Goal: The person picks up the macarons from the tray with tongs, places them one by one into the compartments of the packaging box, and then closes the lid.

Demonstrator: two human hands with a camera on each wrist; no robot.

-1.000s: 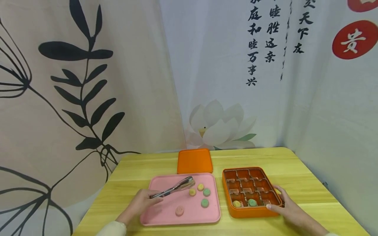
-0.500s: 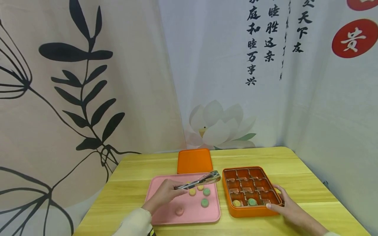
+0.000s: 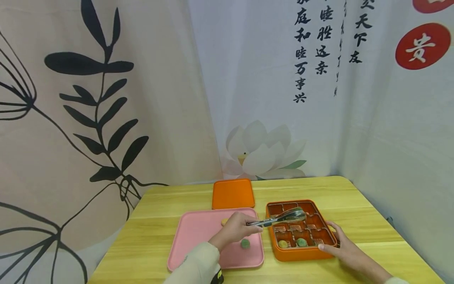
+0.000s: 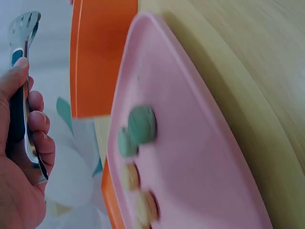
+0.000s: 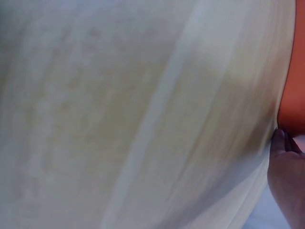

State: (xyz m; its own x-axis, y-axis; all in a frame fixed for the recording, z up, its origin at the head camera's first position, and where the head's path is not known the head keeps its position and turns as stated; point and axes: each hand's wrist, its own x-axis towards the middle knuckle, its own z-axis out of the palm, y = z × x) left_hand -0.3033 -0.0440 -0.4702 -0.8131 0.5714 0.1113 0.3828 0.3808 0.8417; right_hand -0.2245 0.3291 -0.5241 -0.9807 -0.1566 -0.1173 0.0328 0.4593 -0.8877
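Metal tongs (image 3: 283, 217) with dark grips are held in my left hand (image 3: 235, 229), fingers and thumb wrapped round them in the left wrist view. Their tips hang over the back of the orange compartment box (image 3: 301, 255); I cannot tell whether anything is between them. Inside the box, a yellow macaron (image 3: 283, 244) and a green macaron (image 3: 302, 242) sit in front-row compartments. My right hand (image 3: 349, 252) grips the box's near right corner, thumb on the front rim. The pink tray (image 3: 191, 236) bears another green macaron (image 3: 245, 243) and others, partly hidden by my left arm.
An orange lid (image 3: 233, 194) lies behind the tray. In the left wrist view, green macarons (image 4: 142, 125) and yellow macarons (image 4: 147, 207) rest on the tray. The wood-grain table (image 3: 376, 221) backs onto a printed curtain (image 3: 262, 98).
My left hand has carried the tongs rightward from over the pink tray to over the orange box. The right hand has stayed at the box's corner.
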